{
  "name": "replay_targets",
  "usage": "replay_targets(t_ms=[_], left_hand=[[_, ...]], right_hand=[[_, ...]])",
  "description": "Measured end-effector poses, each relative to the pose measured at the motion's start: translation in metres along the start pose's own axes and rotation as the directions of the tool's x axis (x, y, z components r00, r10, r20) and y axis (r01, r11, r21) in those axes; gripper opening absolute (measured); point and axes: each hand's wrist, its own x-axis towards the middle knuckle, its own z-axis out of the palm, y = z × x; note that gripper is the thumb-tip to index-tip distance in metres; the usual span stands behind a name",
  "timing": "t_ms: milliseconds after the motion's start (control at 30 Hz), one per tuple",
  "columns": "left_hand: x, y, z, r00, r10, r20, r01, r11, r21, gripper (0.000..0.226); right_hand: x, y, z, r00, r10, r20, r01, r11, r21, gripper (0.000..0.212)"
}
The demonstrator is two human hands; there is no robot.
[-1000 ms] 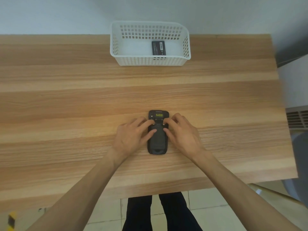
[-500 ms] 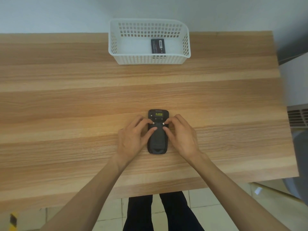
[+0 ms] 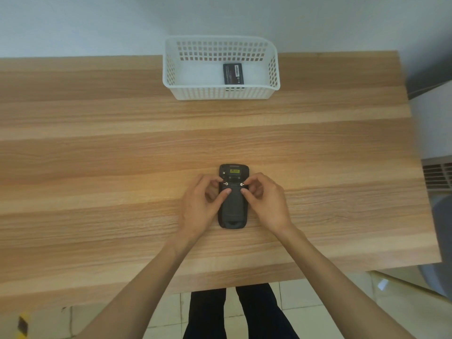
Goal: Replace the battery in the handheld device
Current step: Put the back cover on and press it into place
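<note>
A black handheld device point(image 3: 233, 206) lies back side up on the wooden table point(image 3: 122, 155), near its front edge. Its back cover is on, with two small silver latches near the top. My left hand point(image 3: 201, 207) rests on the device's left side, its thumb and forefinger pinching the left latch point(image 3: 225, 184). My right hand point(image 3: 265, 204) mirrors it on the right side, fingers on the right latch point(image 3: 241, 184). A black battery point(image 3: 233, 73) lies flat in the white basket point(image 3: 176, 69) at the back of the table.
The basket stands against the wall at the far middle of the table. The table's right edge lies beside a white unit with a vent point(image 3: 437, 174). My legs and a tiled floor show below the front edge.
Both hands have shifted from lying loosely on the device's sides into fingertip pinches on the two silver latches. The device has stayed in place.
</note>
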Motion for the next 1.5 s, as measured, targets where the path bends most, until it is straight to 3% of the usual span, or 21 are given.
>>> replay_targets(t_ms=[67, 133, 200, 333, 633, 800, 967, 1500], left_hand=[[0.003, 0.003, -0.002, 0.988, -0.147, 0.038, 0.149, 0.987, -0.059, 0.028], [0.006, 0.005, -0.003, 0.967, -0.232, 0.103, 0.233, 0.972, 0.003, 0.027], [0.010, 0.008, -0.005, 0.932, -0.300, 0.202, 0.293, 0.954, 0.064, 0.031], [0.012, 0.013, -0.008, 0.868, -0.396, 0.298, 0.418, 0.908, -0.013, 0.038], [0.002, 0.014, -0.003, 0.903, -0.391, 0.176, 0.393, 0.919, 0.029, 0.042], [0.002, 0.015, -0.009, 0.890, -0.390, 0.235, 0.394, 0.919, 0.031, 0.044], [-0.008, 0.011, -0.014, 0.903, -0.314, 0.292, 0.336, 0.942, -0.025, 0.030], [-0.015, 0.002, -0.009, 0.928, -0.292, 0.232, 0.289, 0.956, 0.047, 0.031]], right_hand=[[0.002, -0.002, 0.000, 0.991, 0.130, 0.035, -0.133, 0.982, 0.131, 0.025], [0.003, -0.001, 0.000, 0.974, 0.211, 0.083, -0.223, 0.953, 0.203, 0.025], [0.002, 0.001, -0.003, 0.965, 0.234, 0.119, -0.256, 0.939, 0.230, 0.026], [0.002, -0.001, 0.000, 0.962, 0.248, 0.111, -0.268, 0.935, 0.231, 0.027], [-0.005, 0.002, 0.009, 0.984, 0.171, -0.041, -0.173, 0.984, -0.036, 0.022], [-0.005, 0.003, 0.004, 0.988, 0.152, -0.011, -0.151, 0.987, 0.061, 0.022], [-0.009, 0.002, -0.002, 0.985, 0.155, 0.078, -0.164, 0.977, 0.133, 0.035], [-0.014, 0.003, 0.002, 0.990, 0.130, 0.045, -0.135, 0.982, 0.128, 0.038]])
